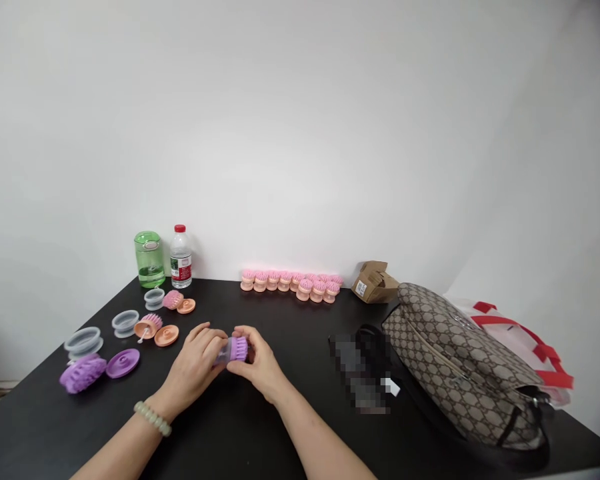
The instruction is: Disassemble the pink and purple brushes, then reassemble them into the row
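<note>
Both my hands grip a small purple scrubbing brush [239,349] with a clear body, held on its side above the black table [280,427]. My left hand [199,357], with a beaded bracelet at the wrist, is closed around the clear end. Around the purple bristle end my right hand [259,365] curls its fingers and thumb. To the left lie loose parts: a purple bristle head [83,373], a purple disc [123,363], orange discs [167,335], pink bristle heads [173,299] and clear grey rings [125,323].
Several pink brushes [284,281] stand in rows along the wall. A green container [150,260] and a red-capped bottle [181,260] are at the back left. On the right are a cardboard box [375,283], a patterned bag [460,360], a red-and-white bag [520,340] and a pixelated object [360,373].
</note>
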A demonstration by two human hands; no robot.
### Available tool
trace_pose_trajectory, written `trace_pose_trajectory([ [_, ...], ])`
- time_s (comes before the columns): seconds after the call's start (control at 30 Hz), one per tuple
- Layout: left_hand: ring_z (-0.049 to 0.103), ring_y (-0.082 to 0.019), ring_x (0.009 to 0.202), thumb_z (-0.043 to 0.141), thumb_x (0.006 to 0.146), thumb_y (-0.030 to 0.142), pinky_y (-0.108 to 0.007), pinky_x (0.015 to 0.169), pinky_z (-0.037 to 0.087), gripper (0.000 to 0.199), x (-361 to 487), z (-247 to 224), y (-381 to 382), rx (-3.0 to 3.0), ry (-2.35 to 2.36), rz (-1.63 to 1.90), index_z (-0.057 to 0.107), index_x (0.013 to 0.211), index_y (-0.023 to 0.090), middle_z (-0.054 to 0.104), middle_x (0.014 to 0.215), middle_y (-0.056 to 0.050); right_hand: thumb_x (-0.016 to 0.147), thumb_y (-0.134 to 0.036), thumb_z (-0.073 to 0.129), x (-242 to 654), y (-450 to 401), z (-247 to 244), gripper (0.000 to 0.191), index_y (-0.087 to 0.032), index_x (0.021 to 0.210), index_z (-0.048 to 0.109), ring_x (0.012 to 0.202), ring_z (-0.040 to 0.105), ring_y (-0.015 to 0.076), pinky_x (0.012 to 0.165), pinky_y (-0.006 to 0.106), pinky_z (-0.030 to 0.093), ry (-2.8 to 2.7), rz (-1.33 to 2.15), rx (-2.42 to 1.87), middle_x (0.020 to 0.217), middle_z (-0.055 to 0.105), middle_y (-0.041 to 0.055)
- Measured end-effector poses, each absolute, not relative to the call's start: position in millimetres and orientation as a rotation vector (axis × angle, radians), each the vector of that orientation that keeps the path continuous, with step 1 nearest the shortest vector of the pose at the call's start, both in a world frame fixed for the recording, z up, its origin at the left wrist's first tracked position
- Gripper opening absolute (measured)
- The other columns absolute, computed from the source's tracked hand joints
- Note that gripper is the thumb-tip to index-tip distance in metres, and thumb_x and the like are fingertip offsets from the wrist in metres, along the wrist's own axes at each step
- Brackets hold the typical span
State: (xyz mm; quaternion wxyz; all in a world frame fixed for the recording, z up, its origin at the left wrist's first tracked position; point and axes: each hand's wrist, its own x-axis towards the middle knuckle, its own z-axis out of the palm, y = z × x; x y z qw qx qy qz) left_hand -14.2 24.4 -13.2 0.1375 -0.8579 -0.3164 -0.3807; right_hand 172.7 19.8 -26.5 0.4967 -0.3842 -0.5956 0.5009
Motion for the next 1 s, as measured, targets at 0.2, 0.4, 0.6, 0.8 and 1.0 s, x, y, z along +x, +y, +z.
trace_pose_trajectory([
  [0.2, 0.064, -0.02, 0.094, 0.056, 0.09, 0.018, -0.05, 0.105, 0.046, 0.015, -13.5, -13.7, 23.4, -2.5, -0.922, -1.085, 0.054, 0.105, 0.021, 0.067, 0.101, -0.004, 0.066, -0.023, 0.081, 173.5, 20.7, -28.0, 0.05, -0.025, 0.112, 0.062, 0.097, 0.064, 0.0211, 0.087, 0.035, 0.049, -1.432, 1.239, -0.935, 0.105, 0.067, 0.0015],
  [0.4, 0.064, -0.02, 0.094, 0.058, 0.091, 0.021, -0.051, 0.106, 0.045, 0.014, -13.2, -13.2, 22.8, -2.511, -0.934, -1.081, 0.054, 0.105, 0.021, 0.066, 0.101, -0.004, 0.067, -0.025, 0.079, 173.5, 21.8, -29.3, 0.051, -0.024, 0.115, 0.06, 0.095, 0.064, 0.0206, 0.085, 0.034, 0.049, -1.43, 1.232, -0.954, 0.106, 0.067, 0.0024],
  [0.6, 0.065, -0.02, 0.093, 0.059, 0.092, 0.021, -0.052, 0.107, 0.043, 0.015, -13.0, -12.5, 22.5, -2.523, -0.927, -1.059, 0.052, 0.105, 0.02, 0.065, 0.101, -0.005, 0.067, -0.023, 0.079, 175.0, 20.2, -26.8, 0.044, -0.024, 0.109, 0.064, 0.088, 0.062, 0.0193, 0.081, 0.033, 0.049, -1.475, 1.19, -0.981, 0.095, 0.066, -0.0001],
  [0.8, 0.064, -0.02, 0.095, 0.058, 0.091, 0.018, -0.052, 0.109, 0.041, 0.017, -13.0, -14.1, 23.3, -2.54, -0.933, -1.053, 0.052, 0.106, 0.019, 0.065, 0.102, -0.004, 0.063, -0.021, 0.08, 174.3, 20.2, -27.5, 0.057, -0.026, 0.116, 0.06, 0.091, 0.062, 0.0182, 0.082, 0.031, 0.049, -1.504, 1.161, -0.988, 0.104, 0.065, -0.0003],
  [1.0, 0.064, -0.02, 0.095, 0.061, 0.09, 0.021, -0.052, 0.109, 0.041, 0.019, -12.8, -14.0, 23.3, -2.557, -0.956, -1.049, 0.051, 0.107, 0.02, 0.065, 0.102, -0.004, 0.063, -0.018, 0.077, 173.5, 22.1, -30.1, 0.04, -0.023, 0.101, 0.064, 0.076, 0.059, 0.0159, 0.072, 0.028, 0.048, -1.528, 1.076, -1.038, 0.085, 0.063, -0.0034],
])
